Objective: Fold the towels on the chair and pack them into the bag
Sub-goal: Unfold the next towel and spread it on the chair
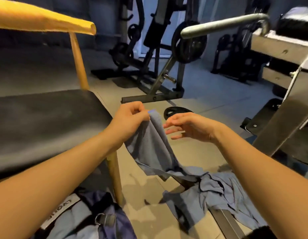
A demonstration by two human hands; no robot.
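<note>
**Desk:** Where are you with the towel?

**Me:** My left hand [130, 118] pinches one corner of the blue-grey towel [149, 149] between thumb and curled fingers, out past the front edge of the chair [46, 125]. The cloth hangs from that single corner and trails down to a crumpled heap [218, 192] on the floor at lower right. I can't tell whether that heap is the same towel or a second one.

**Desk:** And your right?

**Me:** My right hand [191, 126] is open, fingers spread, just beside the hanging edge and holding nothing.

**Desk:** What could go wrong?

**Me:** Mostly the grip. One small pinch carries all the hanging cloth, so a sharp lift could pull the corner out of my fingers. The heap also lies across a metal bar [225, 221] on the floor. If the cloth catches there as I raise it, the tug goes straight to that pinch.

**Desk:** Anything with the fold itself?

**Me:** The towel is twisted below my left hand. If my right takes a middle pleat instead of the matching corner, it will open skewed and fold lopsided. I'd run my fingers along the top edge to find the corner first.

**Desk:** And the bag?

**Me:** The bag [91, 218] sits low on the left beside the chair leg. I can't see its opening, so a loose fold may bunch going in.
</note>
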